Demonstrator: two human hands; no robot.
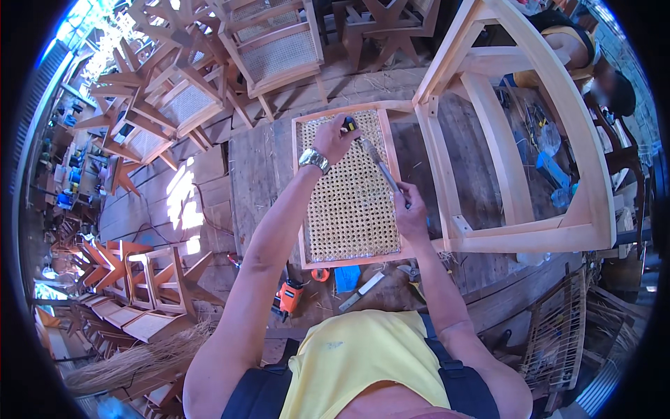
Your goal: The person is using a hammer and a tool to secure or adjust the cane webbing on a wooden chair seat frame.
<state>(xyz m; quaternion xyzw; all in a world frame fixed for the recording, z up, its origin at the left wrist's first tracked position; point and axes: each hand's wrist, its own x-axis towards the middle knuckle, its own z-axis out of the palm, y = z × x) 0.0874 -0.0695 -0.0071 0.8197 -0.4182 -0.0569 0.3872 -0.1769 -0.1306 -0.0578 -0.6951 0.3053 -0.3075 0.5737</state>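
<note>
A rectangular wooden chair frame with a woven cane panel [354, 223] lies flat in front of me. Over the panel's far part, my left hand [335, 140], a metal watch on its wrist, is closed around a small black-and-yellow handled tool [350, 124]; its lower end is hidden. My right hand [410, 209] grips the near end of a hammer with a grey metal shaft [387, 176] above the panel's right side. The hammer's far end slants up toward my left fingers; I cannot tell whether it touches the other tool.
A bare wooden frame [488, 143] stands joined at the panel's right. By the near edge lie an orange power tool [289, 296], an orange tape measure [320, 274], a blue block [347, 278] and a flat blade [362, 291]. Chairs [276, 52] stand beyond; another person [569, 49] is at upper right.
</note>
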